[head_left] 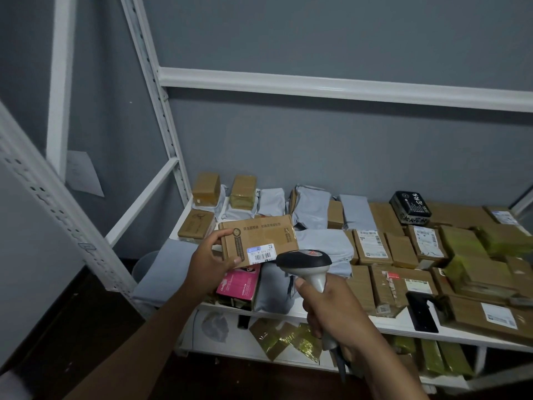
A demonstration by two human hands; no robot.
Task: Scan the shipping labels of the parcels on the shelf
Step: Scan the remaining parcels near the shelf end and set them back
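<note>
One parcel [258, 239], one scanner [305, 262], two gripping hands [209, 262].

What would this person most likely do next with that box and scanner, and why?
Probably aim the scanner at the label and trigger it: the left hand holds the cardboard box label-up, and the right hand has the scanner's head right beside it.

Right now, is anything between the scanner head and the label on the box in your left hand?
Nothing visible: the grey handheld barcode scanner points at the white shipping label on the brown cardboard box, its head just right of it.
</note>
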